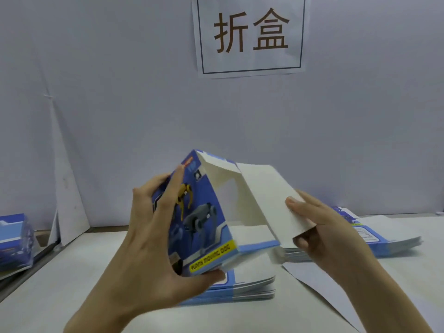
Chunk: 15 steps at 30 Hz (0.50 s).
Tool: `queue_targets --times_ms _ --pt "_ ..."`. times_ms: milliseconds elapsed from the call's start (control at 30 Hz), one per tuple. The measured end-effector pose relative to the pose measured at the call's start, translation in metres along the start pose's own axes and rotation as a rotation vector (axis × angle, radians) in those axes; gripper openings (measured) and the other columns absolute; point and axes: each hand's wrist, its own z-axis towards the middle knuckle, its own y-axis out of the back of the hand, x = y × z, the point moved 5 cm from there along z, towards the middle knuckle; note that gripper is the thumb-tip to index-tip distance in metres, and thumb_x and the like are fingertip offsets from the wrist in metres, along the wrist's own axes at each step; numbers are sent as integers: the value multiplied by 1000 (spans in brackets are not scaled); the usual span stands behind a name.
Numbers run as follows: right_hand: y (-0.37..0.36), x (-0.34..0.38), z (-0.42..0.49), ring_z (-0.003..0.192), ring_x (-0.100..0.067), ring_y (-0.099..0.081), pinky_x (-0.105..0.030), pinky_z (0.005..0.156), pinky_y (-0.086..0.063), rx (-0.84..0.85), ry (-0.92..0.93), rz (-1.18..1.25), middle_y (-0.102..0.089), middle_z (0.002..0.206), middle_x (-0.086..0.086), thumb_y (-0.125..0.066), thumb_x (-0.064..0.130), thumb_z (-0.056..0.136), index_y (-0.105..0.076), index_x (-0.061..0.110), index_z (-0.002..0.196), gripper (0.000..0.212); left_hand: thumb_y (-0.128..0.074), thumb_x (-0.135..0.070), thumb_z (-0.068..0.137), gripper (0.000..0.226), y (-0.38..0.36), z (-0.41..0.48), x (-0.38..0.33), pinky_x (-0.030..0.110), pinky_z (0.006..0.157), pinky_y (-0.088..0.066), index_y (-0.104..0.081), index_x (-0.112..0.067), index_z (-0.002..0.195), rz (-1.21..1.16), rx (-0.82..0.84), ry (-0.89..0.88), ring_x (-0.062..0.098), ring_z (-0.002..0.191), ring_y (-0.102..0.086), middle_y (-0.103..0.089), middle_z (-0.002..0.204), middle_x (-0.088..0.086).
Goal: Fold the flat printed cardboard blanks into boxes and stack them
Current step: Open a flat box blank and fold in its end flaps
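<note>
A half-folded cardboard box [204, 217] is held up above the middle of the table [72, 284]. Its glossy blue printed face, with toy dogs and a yellow strip, is turned left. The left hand [153, 236] grips this face, fingers curled over it and thumb hooked under the lower edge. A long, plain white, matte flap [269, 198] slopes down to the right, where the right hand [324, 227] pinches its end, thumb on top and fingers beneath. Under the box lies a thin stack of flat blanks [252, 284]. A second stack [384, 239] fans out at the right on a sheet of paper [324, 292]. Blue finished boxes [14, 241] sit at far left. A paper sign [249, 34] hangs on the wall.
</note>
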Motion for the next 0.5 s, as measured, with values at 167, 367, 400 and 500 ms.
queue_targets --times_ms 167,367,400,500 --pt "11 20 -6 49 -10 -52 -23 31 -39 -156 300 -141 -70 74 5 -59 7 90 -76 33 96 33 -67 -76 51 116 -15 -16 14 1 88 -33 -11 -47 148 154 36 -111 1 130 -34 -18 142 -14" --pt "5 26 -13 53 -2 -56 -22 37 -44 -241 448 -249 -70 70 17 -59 9 91 -76 37 92 33 -62 -84 49 122 -33 -19 16 33 108 -26 10 -55 144 150 159 -110 -3 144 4 18 155 -21" --pt "4 29 -13 57 1 -58 -18 44 -47 -214 451 -227 -71 73 18 -61 18 89 -76 41 90 27 -61 -84 50 122 -35 -19 15 35 109 -26 10 -54 144 165 174 -129 -1 144 6 20 155 -20" --pt "-1 31 -12 60 2 -57 -10 53 -45 -78 364 -158 -67 67 15 -53 53 76 -77 44 83 27 -56 -87 55 119 -37 -19 9 43 106 -32 4 -46 149 234 149 -187 10 147 -2 14 158 -9"
